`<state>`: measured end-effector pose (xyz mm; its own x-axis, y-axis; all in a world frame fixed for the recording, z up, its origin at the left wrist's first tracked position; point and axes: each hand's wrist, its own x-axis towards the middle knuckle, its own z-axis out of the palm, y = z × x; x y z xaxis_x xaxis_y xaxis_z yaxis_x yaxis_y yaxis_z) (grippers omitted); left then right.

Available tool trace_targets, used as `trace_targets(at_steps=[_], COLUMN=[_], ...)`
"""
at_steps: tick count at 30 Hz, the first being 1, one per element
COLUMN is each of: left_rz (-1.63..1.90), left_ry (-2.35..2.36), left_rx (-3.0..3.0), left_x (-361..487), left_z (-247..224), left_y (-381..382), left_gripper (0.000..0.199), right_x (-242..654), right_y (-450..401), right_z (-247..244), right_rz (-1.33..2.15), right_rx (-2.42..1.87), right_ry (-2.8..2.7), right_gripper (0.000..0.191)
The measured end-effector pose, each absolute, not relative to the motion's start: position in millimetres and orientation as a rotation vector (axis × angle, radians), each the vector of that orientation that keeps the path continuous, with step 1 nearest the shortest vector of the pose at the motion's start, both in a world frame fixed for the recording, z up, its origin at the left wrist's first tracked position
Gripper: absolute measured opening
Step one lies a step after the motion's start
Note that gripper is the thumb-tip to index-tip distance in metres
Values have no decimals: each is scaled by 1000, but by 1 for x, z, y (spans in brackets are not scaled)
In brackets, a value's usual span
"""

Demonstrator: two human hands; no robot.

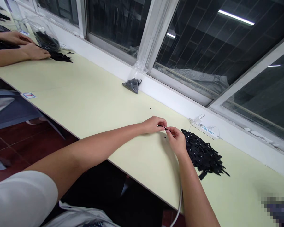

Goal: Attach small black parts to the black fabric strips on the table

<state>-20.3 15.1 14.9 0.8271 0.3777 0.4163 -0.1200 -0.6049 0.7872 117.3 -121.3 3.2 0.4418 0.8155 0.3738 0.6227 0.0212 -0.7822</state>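
My left hand [154,124] and my right hand [176,139] meet over the pale yellow-green table [90,97]. Between their fingertips they pinch one small black piece [165,127]. Just right of my right hand lies a heap of flat black strips [203,154] with small pale dots on them. A tiny black bit [165,137] rests on the table under my hands. Whether each hand holds a separate part or both hold the same one I cannot tell.
A clear plastic bag with small black parts [133,84] leans against the window sill. A white power strip [207,128] with cable lies by the sill. At far left another person's hands [26,47] work beside a second black pile [59,56] and bag [46,39].
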Motion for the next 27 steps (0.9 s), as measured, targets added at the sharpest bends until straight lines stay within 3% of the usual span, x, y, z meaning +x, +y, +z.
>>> trace_targets(at_steps=[9,22,27], left_rz=[843,815,759], left_ry=[212,161,124], left_rx=[2312,2385,2338], left_x=[-20,-19,-20], left_z=[12,9,10], left_y=[29,28,26], left_gripper=[12,13,13], right_x=[131,125,126], right_y=[-129,-124,-127], right_z=[1,-7,0], right_rz=[104,-75,-32], right_rx=[-2152,-2269,-2084], right_ry=[-1453,-1583,-1456], right_gripper=[19,9,12])
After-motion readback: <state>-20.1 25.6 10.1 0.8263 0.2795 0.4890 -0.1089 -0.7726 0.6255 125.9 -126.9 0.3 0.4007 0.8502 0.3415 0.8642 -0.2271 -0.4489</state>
